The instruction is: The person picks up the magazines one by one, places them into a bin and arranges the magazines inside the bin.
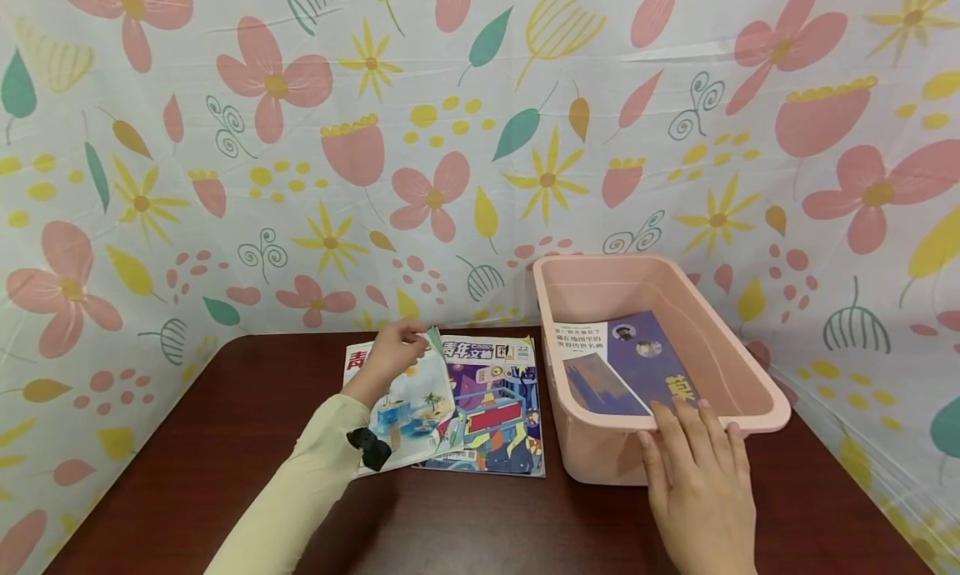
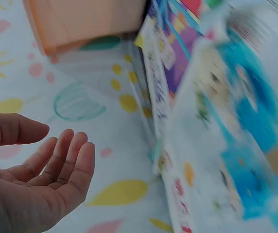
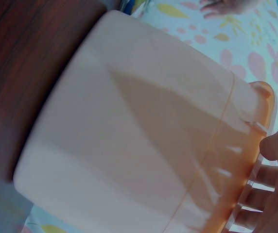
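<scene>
My left hand (image 1: pixel 390 354) is over the upper part of a magazine with a beach picture (image 1: pixel 420 417). Its fingers are loosely bent with nothing between them, as the left wrist view of the hand (image 2: pixel 46 170) shows. Partly beneath that magazine lies a second magazine (image 1: pixel 495 408) with a purple, colourful cover. My right hand (image 1: pixel 701 475) rests on the near rim of a pink plastic bin (image 1: pixel 600 454), fingers laid straight across the edge. Inside the bin lies a purple and white book (image 1: pixel 667 350), leaning against the wall, its lower corner hidden behind the rim.
A dark brown wooden table (image 1: pixel 225 442) carries the magazines and the bin. Behind it hangs a white cloth (image 1: pixel 465 183) printed with flowers and leaves, close to the table's back edge. The bin stands right of the magazines.
</scene>
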`<state>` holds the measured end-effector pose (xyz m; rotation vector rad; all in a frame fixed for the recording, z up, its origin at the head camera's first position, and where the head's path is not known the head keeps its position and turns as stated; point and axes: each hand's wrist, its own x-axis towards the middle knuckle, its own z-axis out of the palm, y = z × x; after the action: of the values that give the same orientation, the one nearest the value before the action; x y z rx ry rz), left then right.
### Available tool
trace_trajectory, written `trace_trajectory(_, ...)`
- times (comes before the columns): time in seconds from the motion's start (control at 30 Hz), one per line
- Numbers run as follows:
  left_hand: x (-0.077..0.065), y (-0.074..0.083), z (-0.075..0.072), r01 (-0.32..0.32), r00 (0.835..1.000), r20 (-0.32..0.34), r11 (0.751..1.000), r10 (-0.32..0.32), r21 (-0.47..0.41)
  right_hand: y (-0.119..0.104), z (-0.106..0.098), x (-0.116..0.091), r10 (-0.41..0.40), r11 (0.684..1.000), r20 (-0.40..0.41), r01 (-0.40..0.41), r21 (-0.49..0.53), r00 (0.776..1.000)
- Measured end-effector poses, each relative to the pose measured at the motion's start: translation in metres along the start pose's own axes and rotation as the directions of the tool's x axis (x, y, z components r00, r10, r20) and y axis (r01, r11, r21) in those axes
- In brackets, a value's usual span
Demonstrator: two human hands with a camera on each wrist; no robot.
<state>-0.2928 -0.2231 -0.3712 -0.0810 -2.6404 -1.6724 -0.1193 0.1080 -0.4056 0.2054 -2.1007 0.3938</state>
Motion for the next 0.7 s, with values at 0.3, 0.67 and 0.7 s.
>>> trace_trajectory(0.3,0.0,-0.043,-0.029,0.126,0.991,-0.063,0.989,-0.121,0.082,0.001,0.0,0.0,-0.004,1.0,0.004,0.004,0.002,1.0)
trace_trajectory(0.67,0.0,-0.08,-0.053,0.264,0.959,-0.157,0.945,-0.236,0.191,0.0,0.0,-0.001,0.007,1.0,0.015,-0.007,0.0,1.0)
trace_trajectory(0.7,0.0,-0.083,-0.054,0.264,0.959,-0.158,0.944,-0.235,0.196,0.0,0.0,-0.001,0.006,1.0,0.015,-0.006,0.0,1.0)
